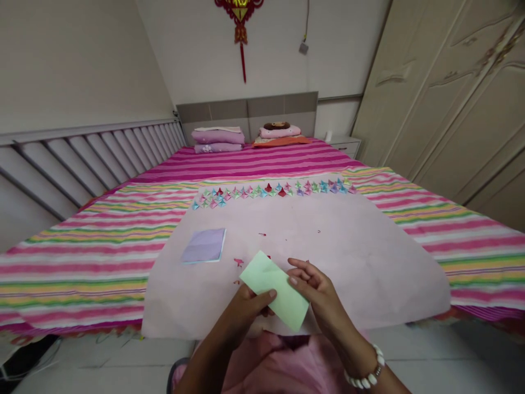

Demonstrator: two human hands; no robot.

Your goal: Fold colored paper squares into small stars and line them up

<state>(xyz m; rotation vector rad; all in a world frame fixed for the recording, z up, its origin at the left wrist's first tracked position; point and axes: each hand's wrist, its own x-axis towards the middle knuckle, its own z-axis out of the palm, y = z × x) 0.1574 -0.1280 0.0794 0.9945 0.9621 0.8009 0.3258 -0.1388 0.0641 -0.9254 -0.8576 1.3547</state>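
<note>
A light green sheet of paper [275,291], a flat oblong that looks folded over, is tilted above the near edge of the white mat. My left hand [252,304] is closed on its lower left side, thumb on top and fingers mostly hidden beneath. At the paper's upper right edge is my right hand [312,290], its index finger stretched out and its thumb tip at or just beside the edge; contact is unclear. Farther left lies a small stack of square paper [204,245], purple on top. Small folded paper pieces [268,189] in several colours line the mat's far side.
The pale mat [348,257] covers the near part of a bed with a striped sheet [410,213]. Red scraps [238,262] lie near my hands. Folded bedding [218,139] is stacked by the headboard [279,106]. A railing [102,148] runs left; wardrobe doors [459,98] stand right.
</note>
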